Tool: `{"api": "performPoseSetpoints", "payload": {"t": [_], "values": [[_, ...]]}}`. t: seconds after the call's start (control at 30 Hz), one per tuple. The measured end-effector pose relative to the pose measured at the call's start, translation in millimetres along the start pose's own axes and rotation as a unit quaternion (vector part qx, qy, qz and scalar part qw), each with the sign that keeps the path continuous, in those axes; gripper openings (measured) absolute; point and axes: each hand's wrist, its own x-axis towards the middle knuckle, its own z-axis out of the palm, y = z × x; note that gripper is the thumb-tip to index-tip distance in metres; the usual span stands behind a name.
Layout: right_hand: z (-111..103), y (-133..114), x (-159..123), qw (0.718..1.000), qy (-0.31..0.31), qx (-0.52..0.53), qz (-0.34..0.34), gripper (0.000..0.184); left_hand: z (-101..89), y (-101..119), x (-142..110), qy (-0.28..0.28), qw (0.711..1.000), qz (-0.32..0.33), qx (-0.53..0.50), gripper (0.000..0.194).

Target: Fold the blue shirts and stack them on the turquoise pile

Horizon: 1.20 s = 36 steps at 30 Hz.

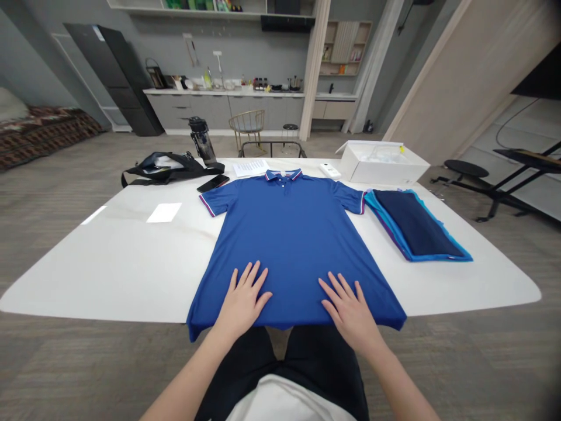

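A blue polo shirt (289, 234) with a striped collar and cuffs lies spread flat, collar away from me, on the white table (109, 263). Its hem hangs a little over the near edge. My left hand (243, 301) rests palm down on the lower left part of the shirt, fingers spread. My right hand (348, 310) lies flat on the lower right part, fingers apart as well. Neither hand holds anything.
Folded navy and light-blue garments (416, 228) are stacked to the right of the shirt. A white open box (381, 164), a remote (329, 171), papers (249, 168), a phone (213, 183), a dark bottle (202, 140), a black bag (164, 166) and a white card (164, 212) sit further back.
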Motion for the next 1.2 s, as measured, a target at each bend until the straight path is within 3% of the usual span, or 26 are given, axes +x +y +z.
{"api": "performPoseSetpoints", "payload": {"t": [0.13,0.3,0.4,0.47,0.57,0.67,0.77,0.87,1.03,1.2], "values": [[7,8,-28,0.999,0.008,-0.033,0.036,0.054,5.5,6,-16,-0.037,0.999,0.010,-0.005,0.060],[2,34,-72,0.996,0.078,-0.016,0.048,0.055,-13.0,6,-49,-0.058,0.993,0.069,-0.073,0.054],[-20,48,-64,0.991,0.107,0.048,0.066,0.043,-28.9,0,-45,-0.048,0.985,0.079,-0.146,0.038],[-40,60,-35,0.986,0.112,0.084,0.091,0.039,-37.7,-7,-23,-0.039,0.980,0.076,-0.179,0.032],[-68,85,36,0.989,0.072,0.098,0.090,0.036,-45.8,-21,40,-0.033,0.976,0.084,-0.196,0.029],[-80,115,124,0.991,0.059,0.078,0.089,0.028,-44.8,-34,132,-0.020,0.978,0.060,-0.201,0.030],[-75,147,206,0.990,0.037,0.065,0.118,0.025,-32.2,-43,235,-0.040,0.987,0.039,-0.149,0.030],[-61,174,269,0.984,0.009,0.056,0.166,0.026,-10.3,-46,332,-0.072,0.991,-0.007,-0.113,0.031],[-49,212,333,0.977,0.006,-0.012,0.212,0.031,33.0,-36,457,-0.107,0.990,0.001,-0.095,0.033],[-44,250,365,0.959,0.066,-0.191,0.197,0.040,75.9,-7,542,-0.098,0.991,0.009,-0.089,0.038]]}}
